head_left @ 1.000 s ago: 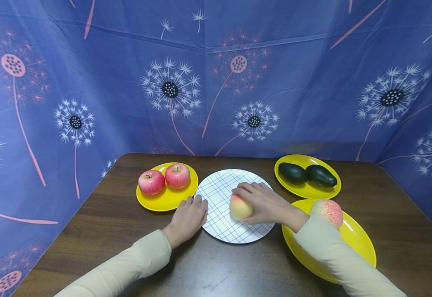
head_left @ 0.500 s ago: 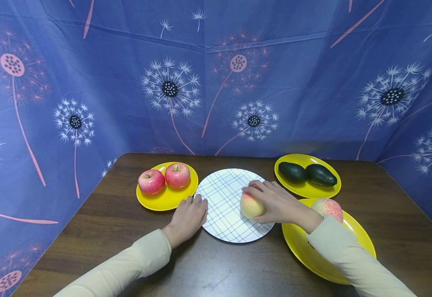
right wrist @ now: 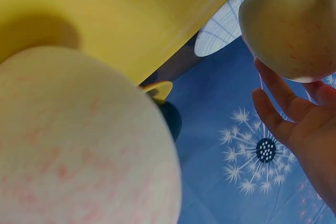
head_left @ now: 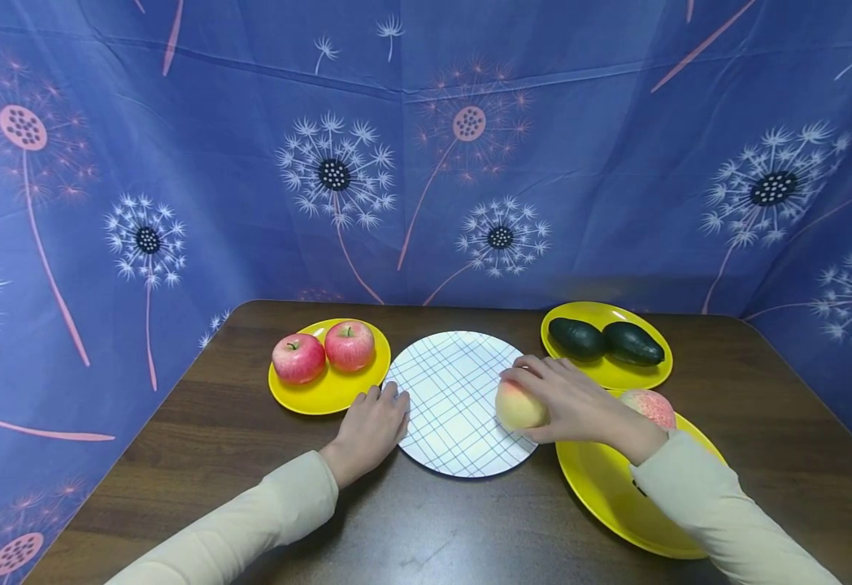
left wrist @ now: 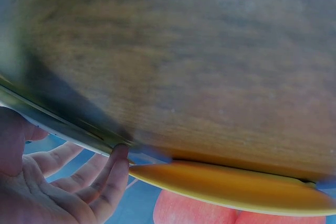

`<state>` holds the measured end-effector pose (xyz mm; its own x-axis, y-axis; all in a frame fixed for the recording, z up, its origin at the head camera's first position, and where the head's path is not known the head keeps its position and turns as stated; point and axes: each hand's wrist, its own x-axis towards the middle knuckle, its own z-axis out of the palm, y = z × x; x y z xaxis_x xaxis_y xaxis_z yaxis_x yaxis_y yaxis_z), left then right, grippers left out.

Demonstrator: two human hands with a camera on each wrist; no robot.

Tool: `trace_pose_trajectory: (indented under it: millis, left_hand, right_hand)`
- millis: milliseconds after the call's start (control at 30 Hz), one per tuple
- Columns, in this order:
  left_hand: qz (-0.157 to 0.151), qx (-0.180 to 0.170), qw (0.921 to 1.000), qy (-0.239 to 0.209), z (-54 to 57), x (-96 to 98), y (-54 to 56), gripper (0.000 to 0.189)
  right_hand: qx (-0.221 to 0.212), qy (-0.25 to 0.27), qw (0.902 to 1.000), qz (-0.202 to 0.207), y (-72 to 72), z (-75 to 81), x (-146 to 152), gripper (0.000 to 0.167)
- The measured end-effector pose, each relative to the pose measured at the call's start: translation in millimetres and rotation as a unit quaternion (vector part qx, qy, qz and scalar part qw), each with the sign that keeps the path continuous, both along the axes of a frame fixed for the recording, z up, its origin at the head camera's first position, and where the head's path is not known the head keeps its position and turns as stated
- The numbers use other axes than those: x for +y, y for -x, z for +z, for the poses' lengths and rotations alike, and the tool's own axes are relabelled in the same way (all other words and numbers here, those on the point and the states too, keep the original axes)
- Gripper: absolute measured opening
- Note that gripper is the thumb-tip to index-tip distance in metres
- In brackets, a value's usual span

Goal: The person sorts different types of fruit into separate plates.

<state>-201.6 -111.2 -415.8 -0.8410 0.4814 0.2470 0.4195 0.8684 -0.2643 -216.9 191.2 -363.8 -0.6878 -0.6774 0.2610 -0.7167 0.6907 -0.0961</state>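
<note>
My right hand (head_left: 571, 404) grips a pale yellow and pink peach (head_left: 519, 406) over the right part of a white plate with blue crossing lines (head_left: 448, 406). In the right wrist view, that peach (right wrist: 294, 30) sits against my fingers at the upper right. A second peach (head_left: 649, 408) lies on the large yellow plate (head_left: 602, 496), partly hidden by my right wrist; it looms large at the left of the right wrist view. My left hand (head_left: 369, 431) rests at the white plate's left rim with relaxed fingers (left wrist: 107, 182) touching the edge.
Two red apples (head_left: 298, 359) lie on a yellow plate (head_left: 327, 398) at the back left. At the back right, two dark green avocados (head_left: 632, 345) lie on another yellow plate (head_left: 594, 378). All stand on a brown wooden table (head_left: 177, 455) before a blue dandelion cloth (head_left: 397, 203).
My right hand has carried the peach rightward from the middle of the white plate to its right side. The left hand has stayed at the rim.
</note>
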Motion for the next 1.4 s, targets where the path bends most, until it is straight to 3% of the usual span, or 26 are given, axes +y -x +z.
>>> trace_pose_trajectory:
  millis: [300,667,1400]
  left_hand:
    - [0.002,-0.001,1.0,-0.004,-1.3,0.0,0.2,0.031]
    - [0.008,-0.01,0.9999,0.0,-1.2,0.0,0.8,0.031]
    - [0.006,-0.014,0.9999,-0.003,-0.5,0.3,1.2,0.031]
  right_hand:
    - [0.001,-0.006,0.9997,-0.024,-6.0,3.9,17,0.073]
    - [0.024,0.006,0.9997,-0.004,-11.7,5.5,40,0.07]
    - [0.002,-0.015,0.9994,-0.03,-28.9,9.6,59,0.074]
